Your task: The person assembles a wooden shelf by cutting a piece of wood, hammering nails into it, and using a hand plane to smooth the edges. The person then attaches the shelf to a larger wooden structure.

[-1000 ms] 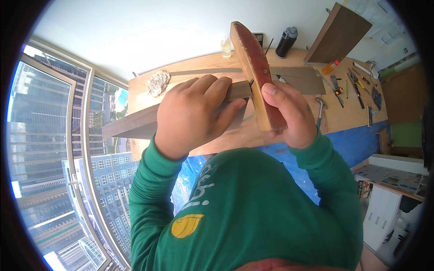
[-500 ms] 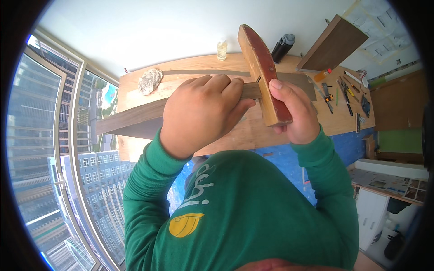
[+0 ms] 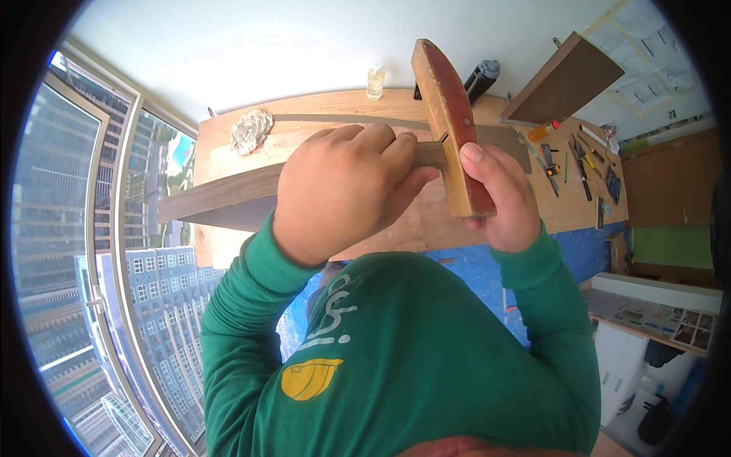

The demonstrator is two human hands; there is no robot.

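left hand (image 3: pixel 346 190) fist closed over long dark wooden plank (image 3: pixel 221 202) | right hand (image 3: pixel 499 202) clamped around reddish wooden block (image 3: pixel 451 122) standing across plank | both held above wooden workbench (image 3: pixel 320 122) | hand tools (image 3: pixel 582 164) scattered at right end

A crumpled rag (image 3: pixel 251 130) lies left on the workbench (image 3: pixel 320 114), hand tools (image 3: pixel 582 164) right.

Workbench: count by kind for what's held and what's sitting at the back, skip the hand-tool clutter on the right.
Hands: 2, left hand and right hand, both on the wooden pieces
Wooden block with red face: 1
Long wooden plank: 1
Crumpled rag: 1
Small clear bottle: 1
Black canister: 1
Dark board leaning on the wall: 1
Total: 8
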